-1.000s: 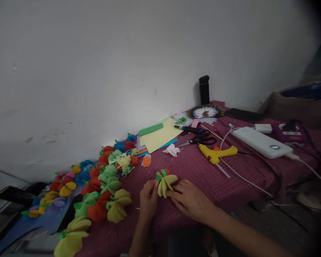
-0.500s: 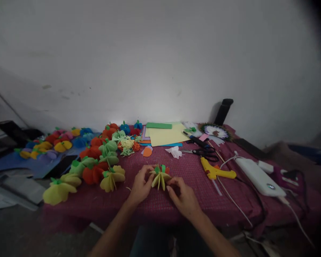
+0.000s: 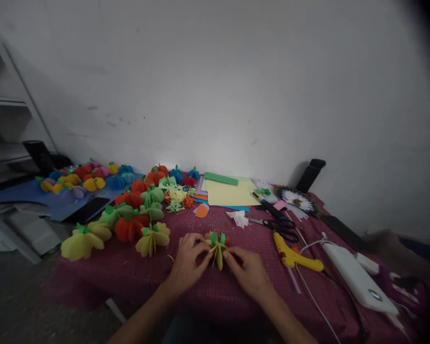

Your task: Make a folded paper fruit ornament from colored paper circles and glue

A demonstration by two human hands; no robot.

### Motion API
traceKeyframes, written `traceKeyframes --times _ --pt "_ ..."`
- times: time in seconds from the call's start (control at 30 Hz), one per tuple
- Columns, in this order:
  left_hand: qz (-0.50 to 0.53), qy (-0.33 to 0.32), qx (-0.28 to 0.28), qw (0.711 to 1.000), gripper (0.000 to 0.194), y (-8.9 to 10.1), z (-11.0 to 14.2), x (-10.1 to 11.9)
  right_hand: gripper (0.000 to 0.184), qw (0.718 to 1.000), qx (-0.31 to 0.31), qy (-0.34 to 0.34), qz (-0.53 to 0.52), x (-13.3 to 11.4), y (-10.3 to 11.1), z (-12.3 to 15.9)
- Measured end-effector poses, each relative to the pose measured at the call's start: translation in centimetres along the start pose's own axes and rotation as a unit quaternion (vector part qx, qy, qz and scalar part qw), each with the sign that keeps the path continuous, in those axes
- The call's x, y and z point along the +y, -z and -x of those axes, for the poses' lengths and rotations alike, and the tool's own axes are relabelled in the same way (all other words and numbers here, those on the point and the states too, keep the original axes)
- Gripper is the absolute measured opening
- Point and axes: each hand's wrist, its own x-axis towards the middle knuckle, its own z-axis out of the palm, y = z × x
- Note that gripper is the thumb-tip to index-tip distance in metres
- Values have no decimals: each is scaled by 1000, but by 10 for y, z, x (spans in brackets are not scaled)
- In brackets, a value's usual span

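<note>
Between my two hands, low over the front of the table, is a yellow paper pumpkin with green leaves and a bit of orange at its top. My left hand pinches its left folds between thumb and fingers. From the other side my right hand grips the right folds, thumb and fingertips pressed together. Part of the pumpkin is hidden by the fingers. To the left stand finished-looking yellow paper pumpkins, with red-orange ones and pale green ones behind them.
Right of my hands lie a yellow glue gun, black scissors and a white power bank with cables. Crumpled white tissue, paper sheets and shredded paper lie farther back. A black bottle stands near the wall.
My view has swung to the left. The yellow pumpkin has turned between my hands, and both hands have shifted their grip, the fingers now closer together on its front folds.
</note>
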Motion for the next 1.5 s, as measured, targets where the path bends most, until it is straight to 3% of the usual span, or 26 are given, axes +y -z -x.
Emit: traceKeyframes --times 0.2,0.43,0.6,0.73,0.83,0.97,1.13,1.33,1.5 --pt "50 27 -41 998 17 -1 -25 0 24 1000 -7 -1 -21 -8 20 -20" --pt "130 -21 -32 991 19 -7 -84 -1 21 984 140 -17 -106 24 64 -63" --pt "191 -47 -30 980 20 -11 -116 -4 17 980 94 7 -176 43 77 -88" --pt "253 -16 -24 967 18 -22 -117 -13 18 971 87 1 -222 45 73 -88" --pt "295 45 -22 954 20 -30 -111 -23 20 974 79 -6 -213 44 68 -83" --pt "364 119 -22 923 21 -37 -105 -30 16 981 127 -16 -148 39 65 -77" --pt "412 149 1 899 21 -40 -106 -28 8 986 151 9 -62 29 62 -72" --pt "387 141 41 910 17 -39 -103 -19 5 978 183 95 2 29 50 -68" --pt "332 135 62 931 13 -41 -98 -19 13 993 103 46 -20 35 36 -66"
